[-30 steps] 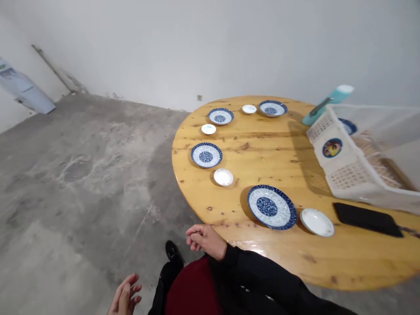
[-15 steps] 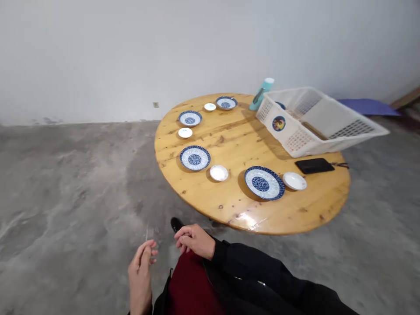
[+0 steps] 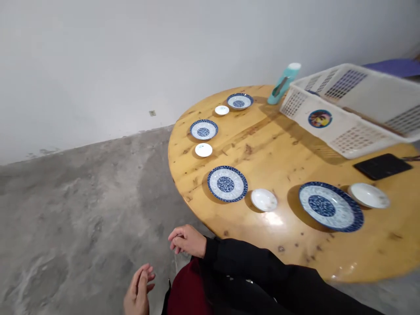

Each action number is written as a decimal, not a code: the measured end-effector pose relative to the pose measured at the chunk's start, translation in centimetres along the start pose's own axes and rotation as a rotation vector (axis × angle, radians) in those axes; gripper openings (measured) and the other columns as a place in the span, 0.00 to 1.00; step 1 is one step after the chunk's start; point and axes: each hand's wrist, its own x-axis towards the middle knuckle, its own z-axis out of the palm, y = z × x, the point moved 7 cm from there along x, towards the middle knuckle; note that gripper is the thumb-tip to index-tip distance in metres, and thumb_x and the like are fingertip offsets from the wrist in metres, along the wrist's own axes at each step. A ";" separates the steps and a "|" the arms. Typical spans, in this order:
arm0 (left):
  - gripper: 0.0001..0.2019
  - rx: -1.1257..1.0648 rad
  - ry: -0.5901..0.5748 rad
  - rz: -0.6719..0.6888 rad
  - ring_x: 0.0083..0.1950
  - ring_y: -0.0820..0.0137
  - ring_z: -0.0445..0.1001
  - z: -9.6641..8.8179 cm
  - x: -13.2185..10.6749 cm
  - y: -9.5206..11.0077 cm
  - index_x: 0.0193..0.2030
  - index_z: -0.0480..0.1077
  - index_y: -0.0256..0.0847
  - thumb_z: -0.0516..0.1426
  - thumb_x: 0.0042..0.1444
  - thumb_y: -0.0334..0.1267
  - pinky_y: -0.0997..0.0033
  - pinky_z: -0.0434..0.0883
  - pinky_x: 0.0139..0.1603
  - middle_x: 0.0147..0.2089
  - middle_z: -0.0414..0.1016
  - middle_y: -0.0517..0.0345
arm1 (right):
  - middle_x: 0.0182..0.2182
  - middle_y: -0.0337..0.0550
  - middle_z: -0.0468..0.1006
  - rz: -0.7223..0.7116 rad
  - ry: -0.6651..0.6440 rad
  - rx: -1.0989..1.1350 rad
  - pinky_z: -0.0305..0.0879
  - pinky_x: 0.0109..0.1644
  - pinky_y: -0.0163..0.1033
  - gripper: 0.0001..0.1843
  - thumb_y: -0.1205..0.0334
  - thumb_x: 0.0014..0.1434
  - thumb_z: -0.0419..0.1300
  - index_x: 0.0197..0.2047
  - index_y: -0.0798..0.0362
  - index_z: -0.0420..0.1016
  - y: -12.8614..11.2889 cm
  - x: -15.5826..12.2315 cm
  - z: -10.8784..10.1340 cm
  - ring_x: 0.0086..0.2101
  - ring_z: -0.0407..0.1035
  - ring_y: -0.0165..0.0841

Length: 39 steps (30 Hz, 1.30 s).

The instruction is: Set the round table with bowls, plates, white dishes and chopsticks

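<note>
My right hand hovers off the near left edge of a round wooden table, in a black sleeve, fingers loosely curled with nothing in them. Lower down, my left hand hangs over the concrete floor, fingers stretched out and empty. On the table stand several blue-patterned plates, the nearest ones being a plate by the left edge and a larger plate at the right. A small white saucer lies between them, another saucer at the far right.
A white plastic basket sits at the table's back right, with a teal bottle behind it and a black phone in front. Two more plates and small saucers line the far edge. Bare concrete floor spreads left.
The view has swung closer to the table and to its left side. My left hand has dropped lower and opened; my right hand stays curled near the table edge.
</note>
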 end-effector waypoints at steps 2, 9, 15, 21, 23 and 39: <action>0.36 -0.054 0.044 -0.049 0.46 0.54 0.80 -1.0 2.3 0.0 0.44 0.77 0.37 0.66 0.35 0.65 0.65 0.78 0.38 0.45 0.82 0.44 | 0.25 0.36 0.77 -0.017 -0.004 -0.023 0.61 0.27 0.29 0.09 0.73 0.53 0.54 0.36 0.56 0.74 -1.8 2.4 0.2 0.22 0.69 0.23; 0.39 0.008 -0.186 -0.148 0.43 0.55 0.81 2.4 10.4 3.4 0.41 0.78 0.37 0.67 0.28 0.68 0.66 0.78 0.36 0.43 0.83 0.43 | 0.27 0.37 0.78 -0.013 0.083 -0.004 0.62 0.28 0.29 0.10 0.73 0.54 0.54 0.37 0.56 0.74 -5.2 8.0 -0.7 0.23 0.69 0.24; 0.39 0.155 -0.414 0.088 0.41 0.55 0.81 5.8 20.3 11.0 0.40 0.78 0.37 0.63 0.34 0.72 0.63 0.78 0.37 0.41 0.83 0.43 | 0.26 0.37 0.78 -0.027 0.278 0.085 0.62 0.27 0.30 0.11 0.73 0.53 0.53 0.36 0.56 0.74 -6.9 12.9 -1.5 0.22 0.70 0.25; 0.36 0.235 -0.538 0.272 0.42 0.57 0.80 5.9 30.5 18.6 0.43 0.77 0.38 0.60 0.42 0.71 0.62 0.77 0.40 0.44 0.82 0.43 | 0.26 0.38 0.78 -0.081 0.502 0.247 0.63 0.28 0.31 0.08 0.69 0.53 0.54 0.36 0.56 0.73 -10.8 18.3 -0.9 0.22 0.71 0.25; 0.35 0.257 -0.577 0.303 0.43 0.58 0.79 6.7 33.2 20.6 0.44 0.76 0.38 0.59 0.44 0.70 0.63 0.76 0.40 0.44 0.82 0.44 | 0.27 0.39 0.78 -0.102 0.558 0.288 0.63 0.28 0.31 0.08 0.67 0.52 0.55 0.36 0.56 0.74 -11.9 19.7 -0.6 0.23 0.71 0.26; 0.29 0.471 -1.105 0.490 0.39 0.60 0.78 26.7 38.0 31.9 0.43 0.77 0.38 0.57 0.52 0.65 0.64 0.74 0.38 0.41 0.81 0.44 | 0.25 0.37 0.77 -0.153 0.862 0.547 0.62 0.27 0.31 0.10 0.62 0.48 0.56 0.35 0.55 0.72 -17.2 27.8 -11.8 0.22 0.70 0.26</action>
